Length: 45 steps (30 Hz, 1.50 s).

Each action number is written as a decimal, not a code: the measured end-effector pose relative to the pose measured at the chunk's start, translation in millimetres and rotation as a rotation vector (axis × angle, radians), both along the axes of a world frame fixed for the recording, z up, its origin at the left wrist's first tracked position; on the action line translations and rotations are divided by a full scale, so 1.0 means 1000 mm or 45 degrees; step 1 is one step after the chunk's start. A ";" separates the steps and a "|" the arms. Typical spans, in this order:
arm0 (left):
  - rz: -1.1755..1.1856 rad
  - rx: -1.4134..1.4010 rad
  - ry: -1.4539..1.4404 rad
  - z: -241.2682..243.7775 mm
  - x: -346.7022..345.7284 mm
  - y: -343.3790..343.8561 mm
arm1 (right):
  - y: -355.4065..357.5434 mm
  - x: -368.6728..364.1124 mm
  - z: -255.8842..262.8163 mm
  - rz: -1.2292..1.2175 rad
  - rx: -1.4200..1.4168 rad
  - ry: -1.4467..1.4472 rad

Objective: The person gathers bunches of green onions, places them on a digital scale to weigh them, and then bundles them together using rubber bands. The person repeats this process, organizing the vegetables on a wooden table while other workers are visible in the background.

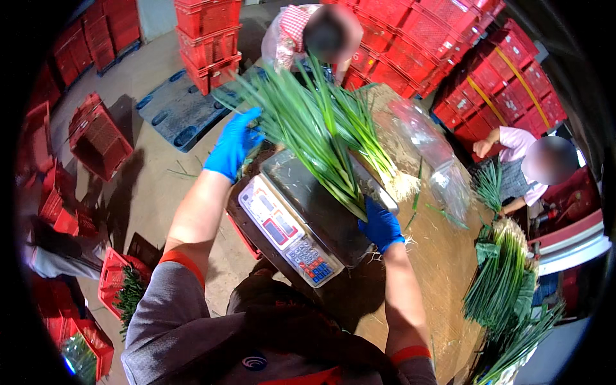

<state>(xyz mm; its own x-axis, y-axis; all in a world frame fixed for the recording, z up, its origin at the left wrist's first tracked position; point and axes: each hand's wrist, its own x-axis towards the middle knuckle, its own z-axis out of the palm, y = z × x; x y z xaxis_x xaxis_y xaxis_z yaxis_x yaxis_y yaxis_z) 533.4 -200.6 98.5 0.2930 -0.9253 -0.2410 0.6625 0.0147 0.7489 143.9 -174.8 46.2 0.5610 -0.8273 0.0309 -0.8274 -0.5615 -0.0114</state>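
My right hand point(382, 225), in a blue glove, grips a bunch of green onions point(313, 149) near its root end. The bunch slants over the black platform of a digital weighing scale point(317, 207), its long leaves pointing away from me. My left hand point(236, 144), also gloved in blue, is beside the leaf tips with its fingers apart; any contact with the leaves is hard to make out. Just beyond, a second bunch of green onions point(373, 149) lies across the scale's far side, white roots to the right. The scale's display and keypad point(291, 236) face me.
A table point(433, 274) extends right, with clear plastic bags point(433, 149) and piled green onions point(500, 274). One co-worker point(293, 38) bends opposite; another point(512, 159) handles greens at right. Red crates point(209, 43), a blue pallet point(183, 110) and a tilted crate point(98, 137) stand on the floor.
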 end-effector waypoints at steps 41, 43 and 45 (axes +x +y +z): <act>-0.966 -1.341 -2.069 -0.157 -0.532 0.141 | 0.204 -0.407 -0.052 -1.182 -0.157 -1.636; -0.987 -1.302 -2.169 -0.162 -0.533 0.138 | 0.180 -0.467 -0.040 -1.232 -0.169 -1.607; -0.984 -1.292 -2.280 -0.148 -0.534 0.138 | 0.156 -0.538 -0.036 -1.283 -0.717 -1.265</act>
